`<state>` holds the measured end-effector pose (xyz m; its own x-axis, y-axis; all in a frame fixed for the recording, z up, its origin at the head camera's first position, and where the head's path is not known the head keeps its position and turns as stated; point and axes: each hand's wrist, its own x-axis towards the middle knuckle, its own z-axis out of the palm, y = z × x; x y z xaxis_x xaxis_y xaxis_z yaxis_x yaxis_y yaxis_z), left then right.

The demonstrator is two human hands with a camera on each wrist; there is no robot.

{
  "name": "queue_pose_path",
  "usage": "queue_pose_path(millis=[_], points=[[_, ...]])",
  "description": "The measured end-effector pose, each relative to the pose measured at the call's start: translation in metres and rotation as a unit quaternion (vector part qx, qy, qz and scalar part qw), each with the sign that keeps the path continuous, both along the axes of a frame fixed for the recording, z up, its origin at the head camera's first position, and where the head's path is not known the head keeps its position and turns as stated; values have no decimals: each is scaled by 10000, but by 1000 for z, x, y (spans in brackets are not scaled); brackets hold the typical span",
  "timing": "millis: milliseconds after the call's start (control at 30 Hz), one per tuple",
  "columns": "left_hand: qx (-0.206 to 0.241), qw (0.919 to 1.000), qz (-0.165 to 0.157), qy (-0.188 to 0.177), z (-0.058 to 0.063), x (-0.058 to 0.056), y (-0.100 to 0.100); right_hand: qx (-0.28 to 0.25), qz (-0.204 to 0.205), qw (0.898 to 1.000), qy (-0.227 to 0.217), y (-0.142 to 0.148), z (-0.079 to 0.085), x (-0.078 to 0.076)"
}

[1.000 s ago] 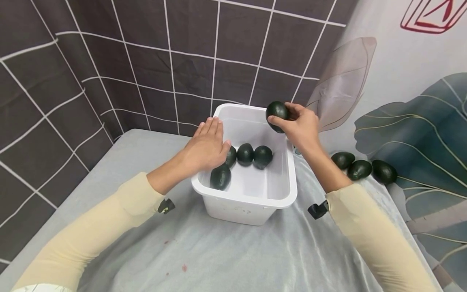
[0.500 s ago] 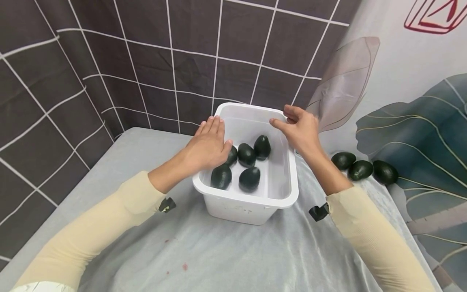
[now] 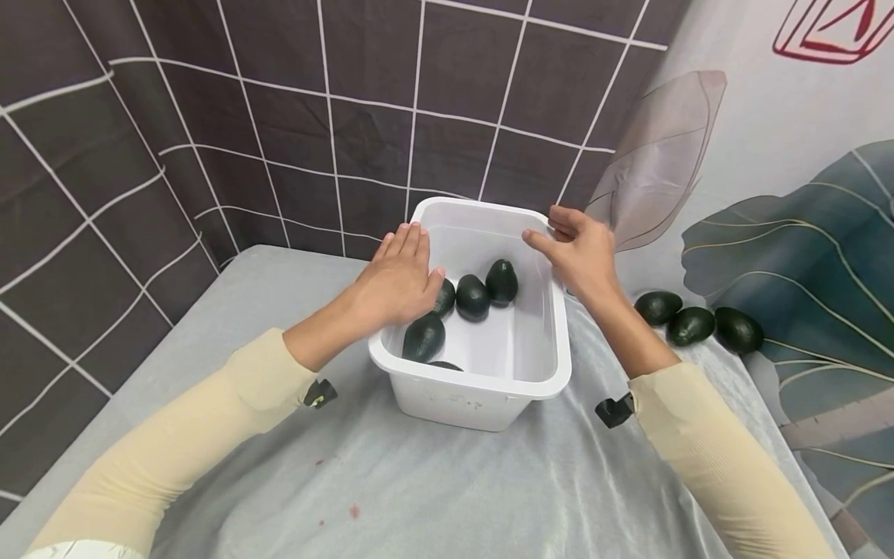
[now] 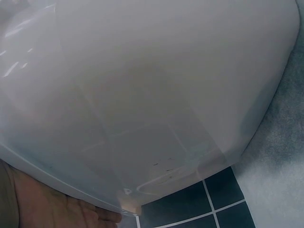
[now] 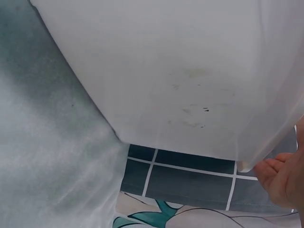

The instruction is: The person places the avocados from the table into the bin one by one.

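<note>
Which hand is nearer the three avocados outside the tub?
Right. The right hand is by the white tub's right rim, with the three avocados farther right; the left hand is at the opposite rim, across the tub from them.

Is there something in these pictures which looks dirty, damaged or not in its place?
Small blemishes only: reddish spots stand out on the plain grey cloth in front of the white tub, and dark scuffs mar the tub's pale outer wall. Nothing looks broken.
</note>
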<state>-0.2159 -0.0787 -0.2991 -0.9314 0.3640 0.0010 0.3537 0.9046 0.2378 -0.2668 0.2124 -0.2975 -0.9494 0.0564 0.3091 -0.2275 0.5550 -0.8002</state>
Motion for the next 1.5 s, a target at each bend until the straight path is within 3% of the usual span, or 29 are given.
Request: queue_pose_path(millis=[367, 933, 1367, 1500], points=[[-35, 10000, -7, 7, -1, 0, 0, 23, -66, 9999, -117, 9, -2, 4], [5, 10000, -1, -55, 0, 1, 1, 88, -521, 9984, -193, 29, -14, 15], [139, 9995, 69, 258, -2, 3, -1, -1, -802, 9967, -139, 46, -21, 21], [178, 9997, 25, 192, -2, 3, -1, -2, -853, 9962, -170, 52, -22, 23]])
